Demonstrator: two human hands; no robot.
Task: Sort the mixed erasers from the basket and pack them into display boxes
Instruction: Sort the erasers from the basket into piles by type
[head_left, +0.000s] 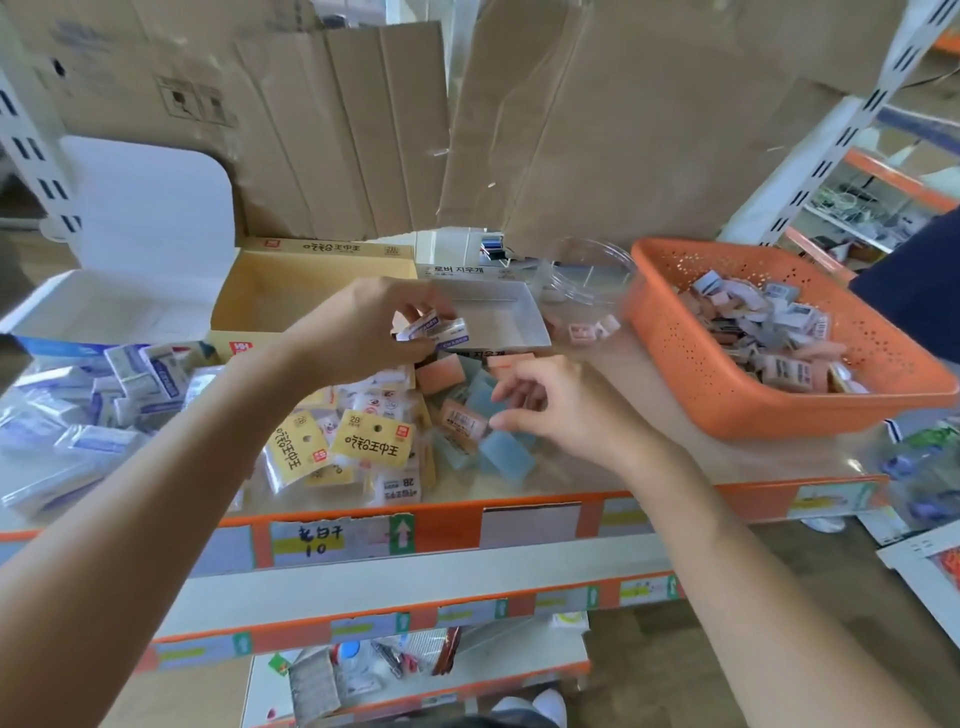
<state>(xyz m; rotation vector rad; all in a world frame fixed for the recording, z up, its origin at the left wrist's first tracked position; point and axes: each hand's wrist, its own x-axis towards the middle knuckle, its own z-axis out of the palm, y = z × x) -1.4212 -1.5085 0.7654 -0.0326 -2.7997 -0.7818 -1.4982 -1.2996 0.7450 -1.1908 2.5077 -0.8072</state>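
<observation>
My left hand (363, 327) grips a small bunch of white erasers with blue sleeves (439, 328) above the table, just in front of a shallow white display box (524, 317). My right hand (545, 405) hovers over a pile of blue and pink erasers (483, 415), its fingers loosely curled and touching a pink eraser (462, 418); it holds nothing. An orange basket (727, 384) at the right holds several mixed erasers. A yellow display box (291, 296) stands open behind my left hand.
Yellow-labelled bagged erasers (353, 441) lie in the middle, white-and-blue erasers (104, 395) are heaped at the left beside an open white box (104, 306). A clear plastic tub (587, 275) stands behind. A person's dark sleeve (919, 296) is at the right edge. Cardboard sheets form the backdrop.
</observation>
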